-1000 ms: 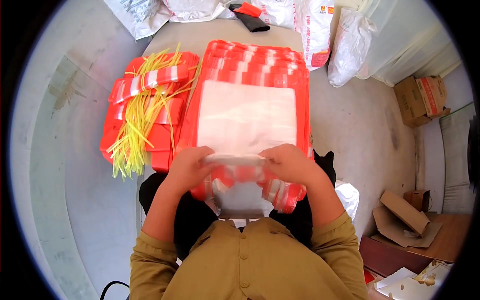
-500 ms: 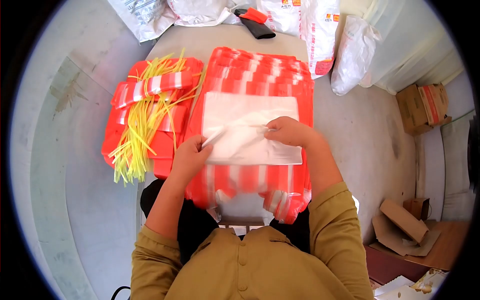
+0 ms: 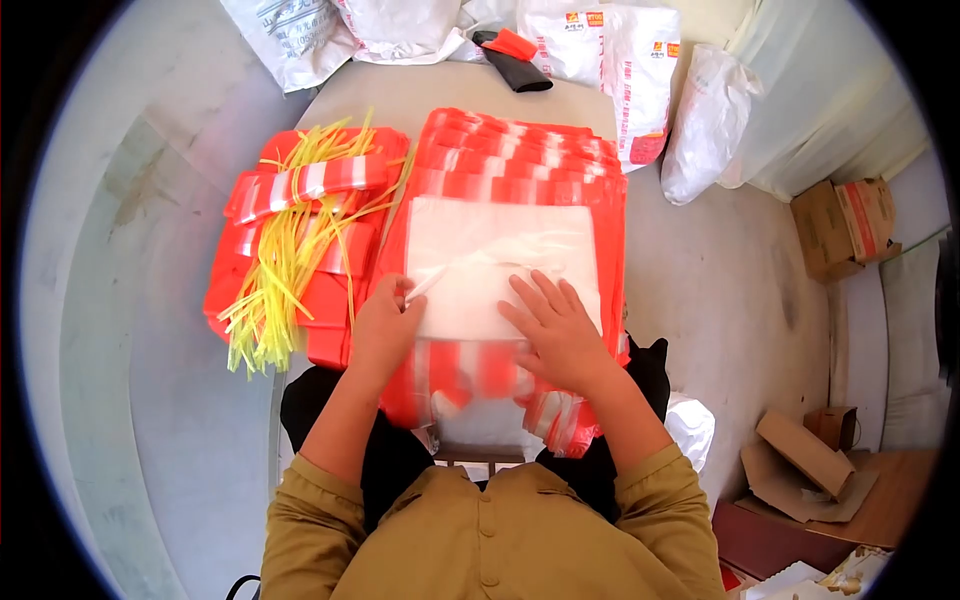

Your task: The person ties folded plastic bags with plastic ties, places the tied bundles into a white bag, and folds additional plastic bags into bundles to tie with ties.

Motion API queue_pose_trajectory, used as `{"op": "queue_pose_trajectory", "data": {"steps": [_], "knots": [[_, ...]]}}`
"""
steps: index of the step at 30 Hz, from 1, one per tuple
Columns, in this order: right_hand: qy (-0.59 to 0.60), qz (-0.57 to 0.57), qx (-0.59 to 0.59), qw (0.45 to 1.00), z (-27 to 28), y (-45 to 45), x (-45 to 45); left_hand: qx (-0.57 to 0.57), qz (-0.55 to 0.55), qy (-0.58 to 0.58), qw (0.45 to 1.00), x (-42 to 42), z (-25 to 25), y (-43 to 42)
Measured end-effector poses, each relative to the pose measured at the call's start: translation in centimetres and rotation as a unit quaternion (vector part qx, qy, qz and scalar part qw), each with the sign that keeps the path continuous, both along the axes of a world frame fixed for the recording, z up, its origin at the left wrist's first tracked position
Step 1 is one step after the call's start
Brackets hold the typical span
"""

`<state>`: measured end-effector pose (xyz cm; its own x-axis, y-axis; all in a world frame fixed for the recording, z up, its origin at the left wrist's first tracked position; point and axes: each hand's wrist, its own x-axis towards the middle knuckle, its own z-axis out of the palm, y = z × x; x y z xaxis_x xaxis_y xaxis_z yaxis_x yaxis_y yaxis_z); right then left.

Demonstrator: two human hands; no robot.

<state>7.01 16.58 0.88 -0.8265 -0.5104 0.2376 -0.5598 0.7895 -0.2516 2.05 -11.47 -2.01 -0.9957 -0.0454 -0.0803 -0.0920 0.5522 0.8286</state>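
A white sheet-like piece (image 3: 500, 240) lies on a large stack of red and white striped plastic bags (image 3: 520, 165). My left hand (image 3: 385, 322) pinches the left edge of the white piece, where a narrow fold stands up. My right hand (image 3: 555, 335) lies palm down with its fingers spread on the lower right part of the white piece. To the left is a second pile of folded red bags (image 3: 270, 275), with a bundle of yellow ties (image 3: 275, 270) draped over it.
White printed sacks (image 3: 575, 50) stand along the far edge. A black and red item (image 3: 518, 70) lies by them. Cardboard boxes (image 3: 845, 225) are on the right, and an opened carton (image 3: 805, 465) sits at the lower right.
Both hands were on a raised white edge near my body; it was then laid over the stack. My right hand has since let go, spread its fingers and moved down.
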Motion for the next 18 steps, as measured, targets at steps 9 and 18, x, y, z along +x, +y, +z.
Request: {"op": "queue_pose_trajectory", "data": {"steps": [9,18], "knots": [[-0.059,-0.024,0.085,0.994,-0.5,0.2,-2.3,-0.244,-0.201,0.254,0.914,2.4,3.0,0.8],[-0.068,-0.064,0.11,0.989,0.5,1.9,-1.8,-0.275,-0.27,0.267,0.883,0.5,1.0,0.4]]}}
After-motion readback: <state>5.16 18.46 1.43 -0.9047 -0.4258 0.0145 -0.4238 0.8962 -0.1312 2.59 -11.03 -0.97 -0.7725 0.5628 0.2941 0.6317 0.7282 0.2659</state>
